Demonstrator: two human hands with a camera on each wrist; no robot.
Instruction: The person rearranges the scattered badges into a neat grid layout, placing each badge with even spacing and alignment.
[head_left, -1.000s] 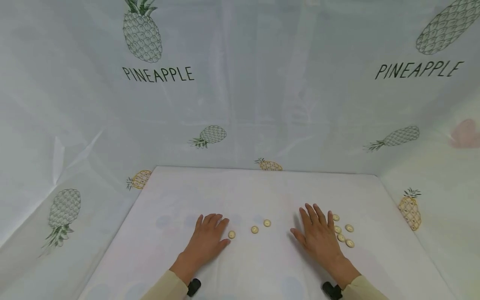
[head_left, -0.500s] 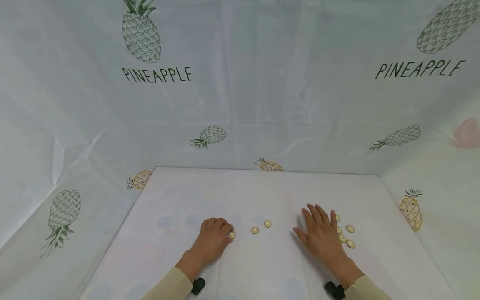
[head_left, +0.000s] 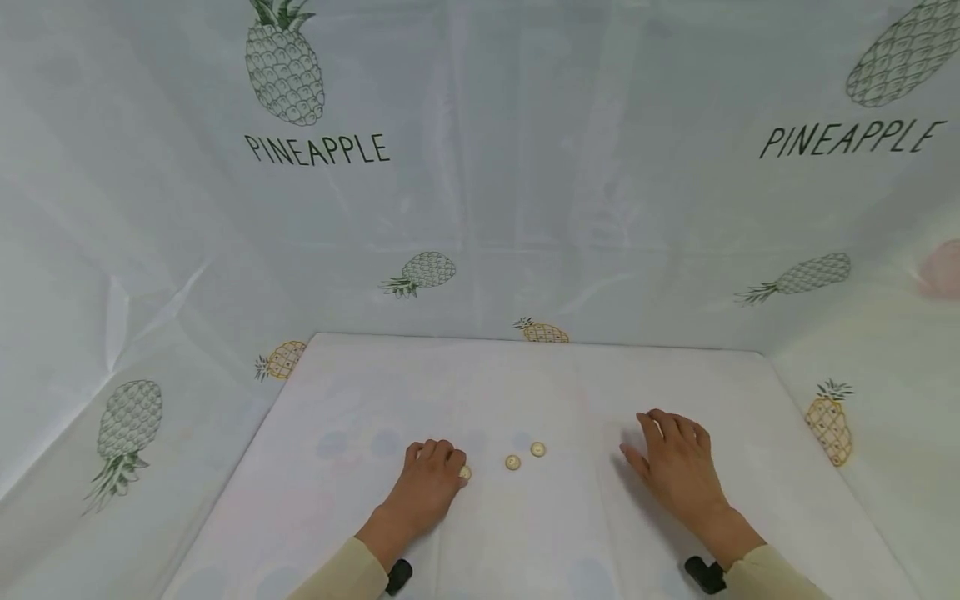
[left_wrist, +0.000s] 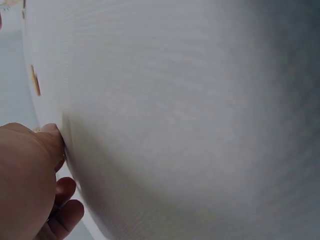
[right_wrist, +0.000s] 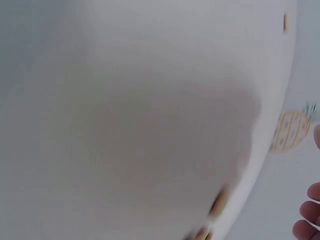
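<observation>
My left hand rests on the white table with its fingers curled, pinching a small round beige disc between thumb and fingers. In the left wrist view the thumb and bent fingertips are right at the table surface. Two similar discs lie to its right, a nearer one and a farther one. My right hand hovers on the right with loosely bent fingers and holds nothing. Several discs lie beneath it, hidden in the head view; in the right wrist view blurred wooden discs show at the bottom.
The white tabletop is bounded at the back and sides by hanging white cloth printed with pineapples. A dark wrist device sits at the left sleeve, another device at the right.
My left fingers have curled in from a spread pose and closed on the nearest disc. My right hand has moved right, its fingers bending, and now covers the group of discs.
</observation>
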